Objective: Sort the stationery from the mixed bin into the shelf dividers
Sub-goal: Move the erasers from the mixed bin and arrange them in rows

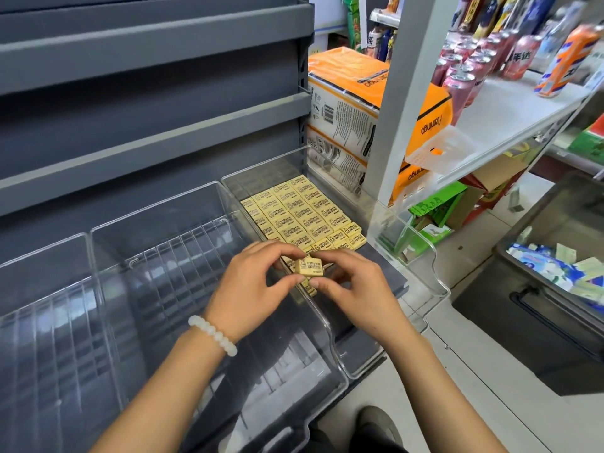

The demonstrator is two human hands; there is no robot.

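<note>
Now | left hand (251, 282) and right hand (353, 286) both pinching one eraser (310, 267) | squaring it, probably to continue the rows in the divider tray (405, 223).

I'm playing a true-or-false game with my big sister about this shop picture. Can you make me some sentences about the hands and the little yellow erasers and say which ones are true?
1. Both hands hold one yellow eraser together. True: the left hand and the right hand pinch it between their fingertips.
2. The clear bin on the right has rows of erasers in it. True.
3. The bead bracelet is on the right wrist. False: it is on the left wrist.
4. The clear bin in the middle is full of erasers. False: no erasers show in it.
5. The drink cans stand on the white shelf to the right. True.
</note>
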